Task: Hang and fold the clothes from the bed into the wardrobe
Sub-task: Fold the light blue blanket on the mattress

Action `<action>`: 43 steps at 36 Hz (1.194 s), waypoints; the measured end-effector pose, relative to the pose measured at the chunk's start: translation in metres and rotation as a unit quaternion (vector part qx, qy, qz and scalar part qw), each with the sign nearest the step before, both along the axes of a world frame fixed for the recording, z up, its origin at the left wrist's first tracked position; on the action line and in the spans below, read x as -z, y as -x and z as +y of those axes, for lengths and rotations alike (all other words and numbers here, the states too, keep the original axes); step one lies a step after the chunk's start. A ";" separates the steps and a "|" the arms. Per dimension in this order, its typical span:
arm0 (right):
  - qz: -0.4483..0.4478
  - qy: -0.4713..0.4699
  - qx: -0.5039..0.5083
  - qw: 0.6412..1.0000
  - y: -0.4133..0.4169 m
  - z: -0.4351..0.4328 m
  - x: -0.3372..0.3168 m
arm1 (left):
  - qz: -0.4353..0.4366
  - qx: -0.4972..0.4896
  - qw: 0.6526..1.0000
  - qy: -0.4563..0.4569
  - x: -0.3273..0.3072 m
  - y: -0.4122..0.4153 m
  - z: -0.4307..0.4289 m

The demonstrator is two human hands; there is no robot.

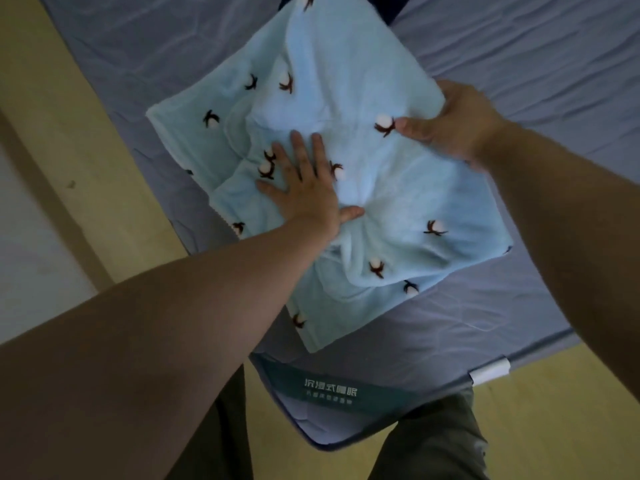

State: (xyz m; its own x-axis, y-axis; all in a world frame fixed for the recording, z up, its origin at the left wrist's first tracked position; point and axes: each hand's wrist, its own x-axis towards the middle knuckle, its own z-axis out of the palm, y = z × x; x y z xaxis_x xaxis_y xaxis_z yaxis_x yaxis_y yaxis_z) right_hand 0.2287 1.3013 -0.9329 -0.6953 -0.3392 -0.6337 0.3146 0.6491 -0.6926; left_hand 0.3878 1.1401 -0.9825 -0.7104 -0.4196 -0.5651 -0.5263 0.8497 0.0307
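Note:
A light blue fleecy cloth (346, 74) printed with white cotton bolls on brown stems lies partly folded on the bed (519, 46). My left hand (304, 188) presses flat on its middle, fingers straight and spread. At the cloth's right edge my right hand (457, 123) grips a folded layer, thumb on top and fingers curled under the edge. The cloth bunches into creases between the two hands.
The bed has a grey-blue quilted cover, with a green label (329, 393) at its near corner and a white tag (491, 370) on the right edge. A dark garment (388, 5) shows beyond the cloth at the top. Yellow-beige floor (52, 98) lies left and below.

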 end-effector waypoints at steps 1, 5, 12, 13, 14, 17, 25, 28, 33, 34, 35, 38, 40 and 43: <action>0.029 -0.011 -0.004 1.000 0.004 0.004 -0.005 | 0.010 -0.006 1.000 -0.007 -0.001 0.006 0.006; 0.096 -0.053 -0.024 0.994 0.009 0.010 -0.025 | 0.025 -0.006 0.999 -0.023 0.001 0.017 0.021; 0.210 -0.070 -0.164 0.961 -0.055 -0.046 -0.066 | 0.080 0.013 0.987 -0.136 0.007 -0.004 -0.019; 0.218 -0.073 -0.187 0.955 -0.065 -0.054 -0.074 | 0.111 -0.005 0.978 -0.179 0.000 -0.004 -0.026; 0.219 -0.089 -0.216 0.947 -0.075 -0.061 -0.081 | 0.130 -0.044 0.964 -0.228 -0.007 -0.005 -0.034; 0.201 -0.154 -0.297 0.921 -0.110 -0.083 -0.097 | 0.126 -0.249 0.893 -0.353 -0.037 -0.012 -0.071; 0.199 -0.176 -0.285 0.921 -0.215 -0.126 -0.077 | 0.290 -0.537 0.496 -0.617 -0.097 -0.022 -0.144; 0.139 -0.107 -0.286 0.942 -0.235 -0.124 -0.057 | 0.275 -0.492 0.656 -0.503 -0.084 -0.022 -0.146; 0.035 0.012 -0.210 0.977 -0.243 -0.108 -0.032 | 0.216 -0.556 0.731 -0.333 -0.047 -0.028 -0.155; 0.031 0.022 -0.171 0.985 -0.242 -0.106 -0.029 | 0.193 -0.587 0.704 -0.350 -0.039 -0.030 -0.159; 0.031 0.017 -0.131 0.991 -0.242 -0.103 -0.026 | 0.176 -0.607 0.682 -0.369 -0.034 -0.032 -0.162; -0.019 -0.035 0.004 0.999 -0.242 -0.086 -0.016 | 0.163 -0.608 0.659 -0.411 -0.025 -0.034 -0.170; -0.136 -0.048 0.117 0.983 -0.241 -0.070 -0.012 | 0.153 -0.602 0.639 -0.453 -0.025 -0.032 -0.173; -0.236 -0.118 0.214 0.941 -0.244 -0.045 -0.007 | 0.134 -0.585 0.607 -0.520 -0.032 -0.030 -0.174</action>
